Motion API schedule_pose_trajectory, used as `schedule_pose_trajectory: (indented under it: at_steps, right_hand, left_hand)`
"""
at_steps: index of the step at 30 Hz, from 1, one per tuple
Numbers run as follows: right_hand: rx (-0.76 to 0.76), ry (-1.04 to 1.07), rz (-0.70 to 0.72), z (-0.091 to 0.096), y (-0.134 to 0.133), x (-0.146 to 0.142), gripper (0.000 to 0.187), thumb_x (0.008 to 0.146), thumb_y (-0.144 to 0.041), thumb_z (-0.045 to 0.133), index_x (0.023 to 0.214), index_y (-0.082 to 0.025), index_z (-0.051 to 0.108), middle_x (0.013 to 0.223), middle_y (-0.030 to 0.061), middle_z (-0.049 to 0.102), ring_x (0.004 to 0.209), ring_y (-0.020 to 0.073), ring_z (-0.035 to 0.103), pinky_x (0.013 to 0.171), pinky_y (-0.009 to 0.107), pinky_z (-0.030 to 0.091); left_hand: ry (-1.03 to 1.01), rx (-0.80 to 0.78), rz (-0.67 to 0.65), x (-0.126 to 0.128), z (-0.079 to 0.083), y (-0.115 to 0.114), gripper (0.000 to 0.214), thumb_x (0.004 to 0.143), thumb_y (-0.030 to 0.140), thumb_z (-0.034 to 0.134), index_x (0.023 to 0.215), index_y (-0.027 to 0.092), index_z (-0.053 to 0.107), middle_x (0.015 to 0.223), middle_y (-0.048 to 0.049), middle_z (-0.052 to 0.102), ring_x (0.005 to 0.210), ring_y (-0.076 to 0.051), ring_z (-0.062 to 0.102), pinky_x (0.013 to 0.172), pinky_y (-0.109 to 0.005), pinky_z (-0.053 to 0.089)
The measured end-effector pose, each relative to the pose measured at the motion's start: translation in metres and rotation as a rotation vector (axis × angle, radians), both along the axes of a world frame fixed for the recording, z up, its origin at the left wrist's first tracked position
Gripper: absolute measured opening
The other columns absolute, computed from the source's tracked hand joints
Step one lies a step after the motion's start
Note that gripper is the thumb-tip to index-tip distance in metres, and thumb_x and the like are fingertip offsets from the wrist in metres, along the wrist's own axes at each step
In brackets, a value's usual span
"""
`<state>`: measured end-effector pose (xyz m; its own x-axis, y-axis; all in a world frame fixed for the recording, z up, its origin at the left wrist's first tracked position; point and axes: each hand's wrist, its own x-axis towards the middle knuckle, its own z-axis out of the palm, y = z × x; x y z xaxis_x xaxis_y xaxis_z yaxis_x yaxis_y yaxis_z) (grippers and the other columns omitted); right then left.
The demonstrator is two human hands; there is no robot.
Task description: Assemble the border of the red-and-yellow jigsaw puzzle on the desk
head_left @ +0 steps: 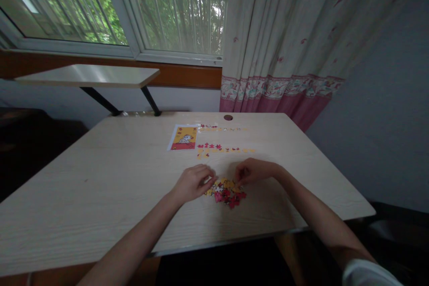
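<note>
A loose pile of jigsaw puzzle pieces [230, 197], yellow, red and some white, lies on the table in front of me. At the pile's left edge is my left hand [194, 182], its fingers curled and the thumb close to the fingertips; anything between them is too small to make out. From the upper right my right hand [253, 170] reaches to the yellow pieces, thumb and fingers pinched together. Its fingertips hide whatever they hold. Beyond the hands, red and yellow pieces are laid out in rows [217, 149], with another row [223, 129] farther back.
A picture sheet [184, 137] with a white cartoon animal on yellow and red lies left of the rows. The pale wooden table [117, 187] has a round cable hole [228, 117] at the back. A raised shelf [90, 75] stands at back left, near the window and curtain [278, 44].
</note>
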<state>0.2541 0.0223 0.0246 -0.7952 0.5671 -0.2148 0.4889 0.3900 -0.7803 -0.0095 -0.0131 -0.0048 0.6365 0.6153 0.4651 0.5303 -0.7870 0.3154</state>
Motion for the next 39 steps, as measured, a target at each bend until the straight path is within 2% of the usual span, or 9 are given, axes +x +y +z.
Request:
schedule_pose_trajectory:
  at_steps: [6,9,14,21,23,27,30,36,39]
  right_hand:
    - [-0.164,0.119,-0.064,0.000,0.004,-0.001,0.015,0.071,-0.028,0.067,0.076,-0.015,0.061,0.063,-0.0043,0.057,0.056,0.0065,0.049,0.055,0.019,0.038]
    - [-0.272,0.298,-0.215,-0.010,0.004,-0.009,0.024,0.068,-0.035,0.069,0.073,-0.015,0.058,0.063,-0.0046,0.056,0.055,0.0065,0.048,0.054,0.020,0.038]
    - [-0.266,0.499,-0.487,-0.025,-0.006,-0.036,0.033,0.060,-0.043,0.075,0.069,-0.016,0.057,0.057,-0.0060,0.052,0.050,0.0054,0.043,0.049,0.020,0.034]
    - [-0.267,0.556,-0.535,-0.029,-0.017,-0.053,0.036,0.061,-0.047,0.072,0.069,-0.017,0.056,0.060,-0.0041,0.054,0.052,0.0068,0.046,0.050,0.021,0.036]
    - [-0.171,0.532,-0.542,-0.029,-0.018,-0.051,0.033,0.065,-0.046,0.069,0.070,-0.016,0.057,0.061,-0.0035,0.055,0.052,0.0071,0.046,0.050,0.021,0.036]
    - [0.212,0.399,-0.519,-0.025,-0.023,-0.046,0.016,0.076,-0.034,0.062,0.077,-0.018,0.062,0.066,-0.0013,0.059,0.059,0.0093,0.049,0.057,0.022,0.038]
    - [0.411,0.319,-0.500,-0.022,-0.026,-0.045,0.008,0.078,-0.026,0.059,0.077,-0.020,0.063,0.072,0.0003,0.062,0.066,0.0112,0.053,0.063,0.024,0.041]
    - [0.632,0.279,-0.441,-0.025,-0.022,-0.041,0.008,0.080,-0.028,0.058,0.079,-0.022,0.064,0.073,0.0016,0.064,0.068,0.0137,0.055,0.070,0.028,0.043]
    - [0.698,0.296,-0.514,-0.024,-0.013,-0.030,0.012,0.081,-0.032,0.057,0.075,-0.023,0.065,0.073,0.0029,0.065,0.069,0.0154,0.056,0.072,0.030,0.043]
  left_hand:
    - [-0.005,0.010,-0.012,0.001,0.001,-0.001,0.018,0.090,0.028,0.045,0.080,0.017,0.055,0.065,-0.0003,0.055,0.061,-0.012,0.050,0.056,-0.022,0.040]
    - [-0.013,-0.002,-0.013,0.002,0.000,-0.001,0.018,0.090,0.029,0.045,0.081,0.017,0.056,0.067,-0.0007,0.056,0.063,-0.013,0.052,0.058,-0.023,0.042]
    - [-0.051,-0.024,0.036,0.005,-0.005,0.000,0.018,0.088,0.032,0.049,0.095,0.018,0.057,0.071,-0.0007,0.059,0.065,-0.013,0.056,0.062,-0.024,0.045]
    - [-0.088,0.035,0.110,0.008,-0.001,-0.001,0.021,0.089,0.032,0.046,0.101,0.018,0.057,0.074,-0.0013,0.061,0.067,-0.013,0.059,0.060,-0.023,0.046]
    - [-0.094,0.044,0.115,0.008,0.001,-0.002,0.021,0.089,0.032,0.046,0.100,0.019,0.057,0.074,-0.0016,0.062,0.067,-0.013,0.059,0.061,-0.023,0.046]
    - [-0.128,0.057,0.128,0.008,0.002,-0.002,0.022,0.090,0.033,0.047,0.101,0.018,0.058,0.074,-0.0017,0.062,0.067,-0.013,0.059,0.062,-0.022,0.046]
    - [-0.142,0.053,0.115,0.007,0.000,-0.001,0.022,0.089,0.033,0.048,0.103,0.018,0.058,0.074,-0.0015,0.062,0.067,-0.012,0.059,0.061,-0.022,0.046]
    - [-0.124,0.006,0.120,0.006,-0.001,-0.001,0.027,0.089,0.035,0.049,0.109,0.019,0.057,0.075,-0.0013,0.062,0.068,-0.012,0.059,0.063,-0.023,0.047]
    - [-0.128,-0.001,0.143,0.002,-0.002,0.001,0.029,0.087,0.037,0.051,0.109,0.019,0.057,0.075,-0.0015,0.062,0.068,-0.013,0.059,0.062,-0.024,0.048]
